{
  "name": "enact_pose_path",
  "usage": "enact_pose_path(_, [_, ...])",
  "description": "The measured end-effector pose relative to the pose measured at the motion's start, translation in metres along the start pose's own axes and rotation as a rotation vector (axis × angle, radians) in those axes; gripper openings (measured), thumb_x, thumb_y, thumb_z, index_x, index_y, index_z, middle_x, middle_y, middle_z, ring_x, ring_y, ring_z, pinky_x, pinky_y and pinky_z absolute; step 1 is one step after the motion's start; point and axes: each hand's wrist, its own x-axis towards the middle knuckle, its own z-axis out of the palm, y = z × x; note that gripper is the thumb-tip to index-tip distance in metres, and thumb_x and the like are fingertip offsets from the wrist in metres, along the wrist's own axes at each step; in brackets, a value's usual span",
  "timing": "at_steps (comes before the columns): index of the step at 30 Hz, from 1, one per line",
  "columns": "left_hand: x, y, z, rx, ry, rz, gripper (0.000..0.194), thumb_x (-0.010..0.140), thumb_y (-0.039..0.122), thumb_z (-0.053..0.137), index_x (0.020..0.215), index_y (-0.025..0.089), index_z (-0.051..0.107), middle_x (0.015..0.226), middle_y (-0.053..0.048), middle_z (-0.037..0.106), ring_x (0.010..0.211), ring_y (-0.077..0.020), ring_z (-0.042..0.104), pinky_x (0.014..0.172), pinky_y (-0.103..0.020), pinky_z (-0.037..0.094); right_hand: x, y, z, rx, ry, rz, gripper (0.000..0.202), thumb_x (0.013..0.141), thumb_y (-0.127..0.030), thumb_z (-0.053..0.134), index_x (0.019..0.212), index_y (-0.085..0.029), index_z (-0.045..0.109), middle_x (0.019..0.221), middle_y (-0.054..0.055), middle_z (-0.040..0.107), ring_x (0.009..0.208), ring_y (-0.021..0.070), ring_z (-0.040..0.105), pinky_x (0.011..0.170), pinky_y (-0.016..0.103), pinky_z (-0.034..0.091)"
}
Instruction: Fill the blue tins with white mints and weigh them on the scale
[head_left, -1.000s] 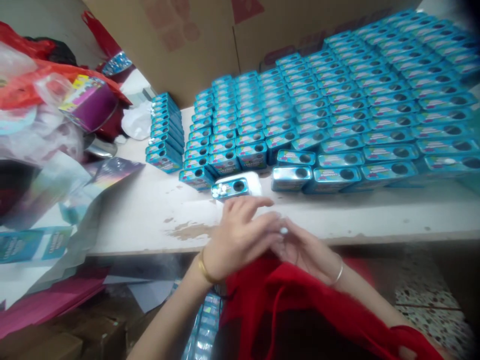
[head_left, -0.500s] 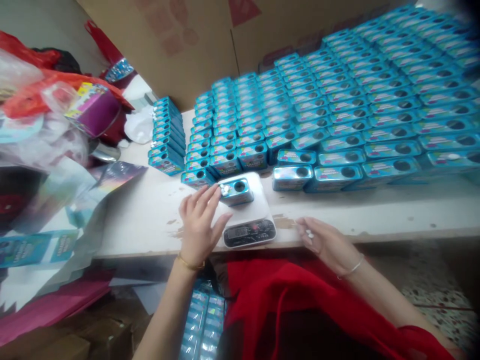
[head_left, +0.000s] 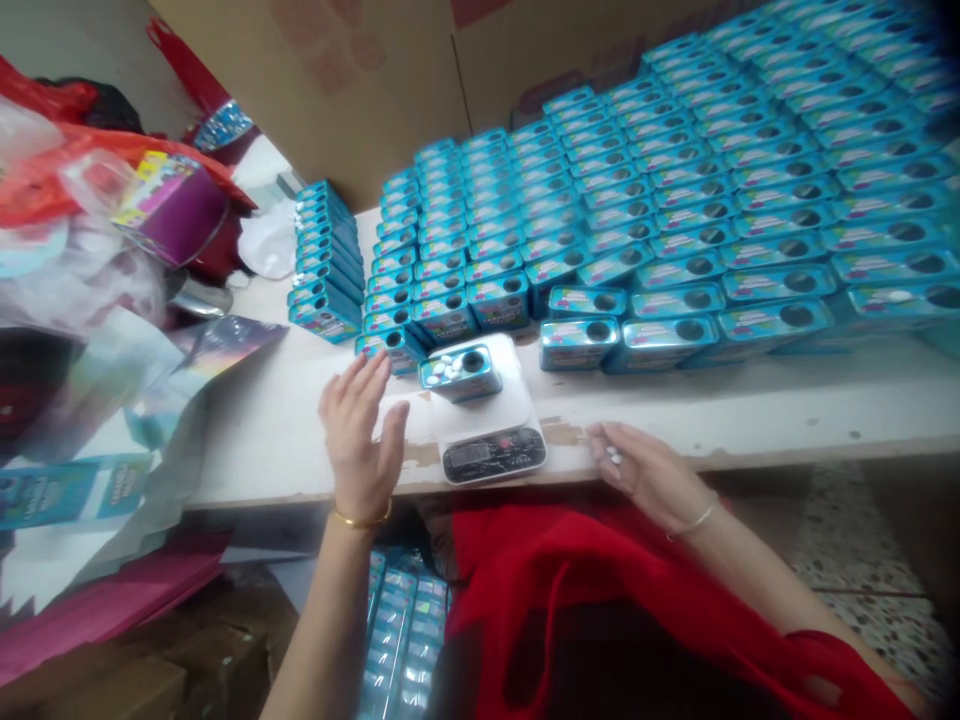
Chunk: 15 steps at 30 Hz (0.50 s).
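Observation:
A blue tin [head_left: 480, 385] with a round hole in its top stands on a white digital scale [head_left: 517, 390]. Several small white tablets [head_left: 448, 368] lie on the tin's top, left of the hole. My left hand [head_left: 361, 425] hovers left of the scale, fingers apart, holding nothing. Over the table's front edge, right of the scale, my right hand [head_left: 641, 465] is curled around a few white tablets [head_left: 614, 455], part of them hidden by the fingers.
Rows of blue tins [head_left: 577, 345] cover the back and right of the white table [head_left: 255, 440]. A cardboard box [head_left: 405, 80] rises behind them. Plastic bags [head_left: 90, 280] and printed sheets [head_left: 202, 360] crowd the left. More blue packs [head_left: 397, 630] sit below the table edge.
My left hand has drawn away leftward from the tin on the scale, uncovering the tablets on its top. My right hand stays nearly in place with its tablets. The view has shifted slightly.

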Motion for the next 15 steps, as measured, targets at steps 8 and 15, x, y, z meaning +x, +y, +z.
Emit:
enact_pose_path(8, [-0.0125, -0.0041, 0.0026, 0.017, 0.007, -0.023, 0.042, 0.089, 0.024, 0.053, 0.131, 0.025, 0.048, 0.132, -0.009, 0.054, 0.127, -0.0235, 0.046, 0.107, -0.045, 0.035, -0.0011, 0.0004, -0.0005, -0.016, -0.022, -0.009, 0.023, 0.081, -0.037, 0.067, 0.09, -0.016, 0.066, 0.069, -0.001, 0.052, 0.049, 0.0042, 0.039, 0.04, 0.017, 0.027])
enact_pose_path(15, [-0.0116, -0.0038, 0.0073, -0.021, 0.007, -0.01, 0.044, 0.089, 0.023, 0.053, 0.132, 0.024, 0.047, 0.132, -0.009, 0.054, 0.126, -0.0236, 0.046, 0.106, -0.044, 0.036, -0.0002, 0.0012, 0.0001, -0.027, -0.023, -0.018, 0.022, 0.083, -0.036, 0.064, 0.091, -0.016, 0.065, 0.071, -0.001, 0.052, 0.049, 0.0042, 0.038, 0.04, 0.017, 0.026])
